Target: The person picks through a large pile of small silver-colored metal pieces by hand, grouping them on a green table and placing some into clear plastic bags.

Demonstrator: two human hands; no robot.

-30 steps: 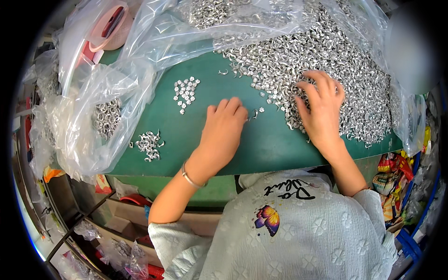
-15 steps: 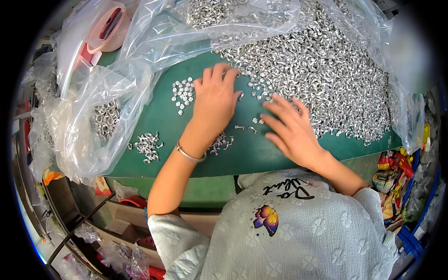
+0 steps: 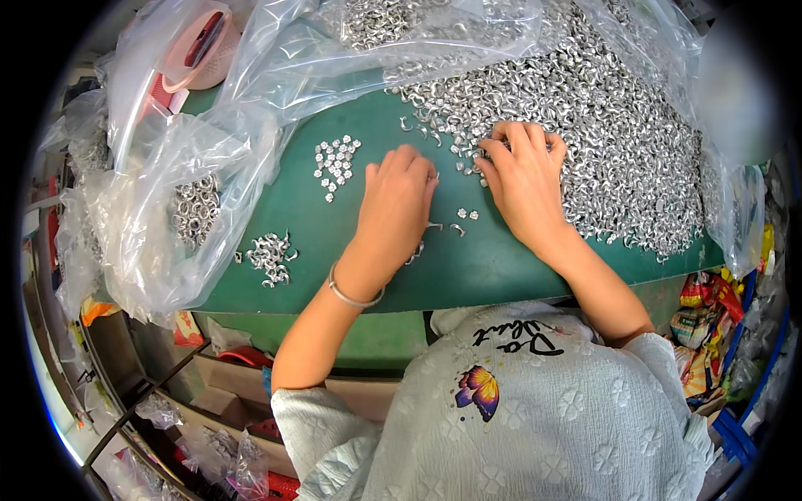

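My left hand (image 3: pixel 394 204), a bangle (image 3: pixel 355 299) on its wrist, hovers low over the green tabletop (image 3: pixel 326 242). Its fingers are bent together, and a tiny bright bit shows by the thumb tip; what they hold is mostly hidden. Curled but spread, the fingers of my right hand (image 3: pixel 528 188) touch the left edge of a big heap of small curved silvery metal pieces (image 3: pixel 626 159). Left of my left hand lies a cluster of flower-shaped metal pieces (image 3: pixel 336 167). Two more flower-shaped pieces (image 3: pixel 468 215) sit between my hands, beside a loose curved piece (image 3: pixel 457 229).
A small pile of curved pieces (image 3: pixel 270 259) lies at the table's left front. Clear plastic sheeting (image 3: pixel 192 142) drapes over the left and back, with metal rings (image 3: pixel 196 209) under it. A pink basket (image 3: pixel 213 71) stands at the far left. Colourful packets (image 3: pixel 706 305) lie right of the table.
My left hand has drawn back toward me from the heap's edge, uncovering loose curved pieces there. My right hand has moved forward onto the heap's edge, its fingers now curled.
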